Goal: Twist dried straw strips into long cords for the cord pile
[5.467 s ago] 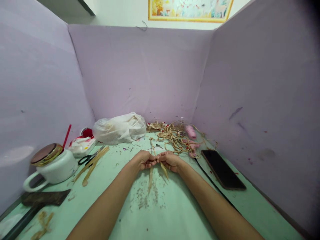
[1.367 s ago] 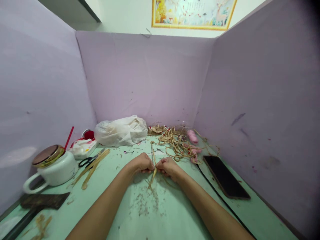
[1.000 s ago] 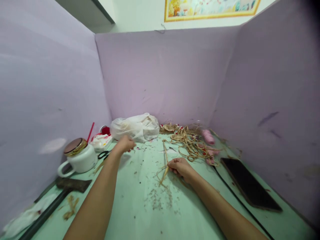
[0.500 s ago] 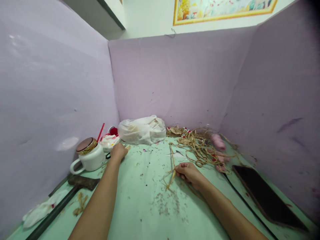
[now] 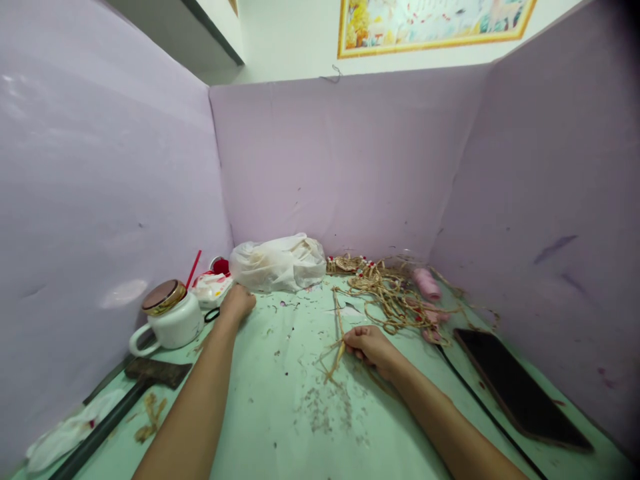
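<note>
My right hand (image 5: 369,347) pinches a tan twine strand (image 5: 337,313) between thumb and fingers at the middle of the table. The strand runs away from me over the green surface, and loose frayed ends (image 5: 331,369) spread below the pinch. My left hand (image 5: 239,303) is closed low over the table at the back left, beside a white plastic bag (image 5: 280,262). What its fingers hold, if anything, is hidden. Close to its wrist lies a black loop (image 5: 212,315), its kind unclear.
A white lidded mug (image 5: 173,319) and a hammer (image 5: 155,371) are at the left. A tangle of tan cord (image 5: 387,293), a pink thread spool (image 5: 427,285) and a dark phone (image 5: 520,387) lie at the right. Lilac walls (image 5: 340,160) enclose the table.
The view has shifted slightly. Pale tips that showed beyond my left hand are now out of sight. My right hand keeps its pinch on the twine.
</note>
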`<act>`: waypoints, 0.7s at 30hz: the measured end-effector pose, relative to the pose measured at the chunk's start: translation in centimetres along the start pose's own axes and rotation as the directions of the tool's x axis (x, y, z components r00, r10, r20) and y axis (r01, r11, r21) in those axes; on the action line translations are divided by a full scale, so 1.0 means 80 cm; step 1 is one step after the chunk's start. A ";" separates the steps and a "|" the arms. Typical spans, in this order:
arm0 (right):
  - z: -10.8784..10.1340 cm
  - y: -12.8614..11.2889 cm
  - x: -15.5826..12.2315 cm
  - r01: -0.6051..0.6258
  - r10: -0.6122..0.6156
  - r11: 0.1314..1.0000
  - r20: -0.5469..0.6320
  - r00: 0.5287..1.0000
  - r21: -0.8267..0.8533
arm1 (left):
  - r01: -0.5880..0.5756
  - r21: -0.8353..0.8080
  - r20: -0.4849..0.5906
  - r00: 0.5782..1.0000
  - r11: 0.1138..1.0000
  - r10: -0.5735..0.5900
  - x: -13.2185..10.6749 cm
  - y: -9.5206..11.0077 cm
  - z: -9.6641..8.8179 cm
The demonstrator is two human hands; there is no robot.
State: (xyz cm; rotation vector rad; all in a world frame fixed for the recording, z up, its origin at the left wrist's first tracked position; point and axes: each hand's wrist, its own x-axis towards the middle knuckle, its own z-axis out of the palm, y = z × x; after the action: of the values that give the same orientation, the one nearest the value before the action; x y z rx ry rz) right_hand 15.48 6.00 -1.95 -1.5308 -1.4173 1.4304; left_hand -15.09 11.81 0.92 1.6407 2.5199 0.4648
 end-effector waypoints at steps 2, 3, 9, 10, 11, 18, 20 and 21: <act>0.000 0.002 0.001 0.001 -0.001 1.000 -0.001 1.000 -0.002 | 0.034 0.033 0.018 0.999 0.999 -0.035 -0.003 0.001 0.008; 0.000 0.003 0.002 0.006 -0.006 1.000 0.001 1.000 -0.004 | 0.051 0.046 0.017 0.999 0.998 -0.051 -0.004 0.002 0.011; -0.001 0.006 0.006 0.020 -0.020 1.000 0.004 1.000 0.011 | 0.077 0.093 -0.014 0.997 0.993 -0.076 -0.006 0.005 0.015; -0.001 0.006 0.005 0.021 -0.021 1.000 0.005 1.000 0.011 | 0.080 0.095 -0.015 0.997 0.992 -0.079 -0.006 0.005 0.015; -0.001 0.005 0.005 0.023 -0.023 1.000 0.005 1.000 0.012 | 0.085 0.094 -0.017 0.996 0.992 -0.084 -0.007 0.006 0.016; -0.001 0.007 0.007 0.032 -0.032 0.999 0.011 0.999 0.017 | 0.097 0.076 -0.031 0.995 0.992 -0.095 -0.009 0.011 0.021; -0.001 0.008 0.008 0.034 -0.034 0.999 0.011 0.999 0.020 | 0.085 0.008 -0.020 0.996 0.996 -0.085 -0.009 0.015 0.007; -0.001 0.008 0.009 0.034 -0.034 0.999 0.013 0.999 0.021 | 0.062 -0.051 -0.016 0.998 0.997 -0.063 -0.008 0.017 -0.003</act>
State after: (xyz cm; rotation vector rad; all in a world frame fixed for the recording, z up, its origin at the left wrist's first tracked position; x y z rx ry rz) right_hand 15.66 6.52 -2.70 -1.4803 -1.4254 1.4331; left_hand -13.69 11.67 1.52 1.5426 2.5416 0.5348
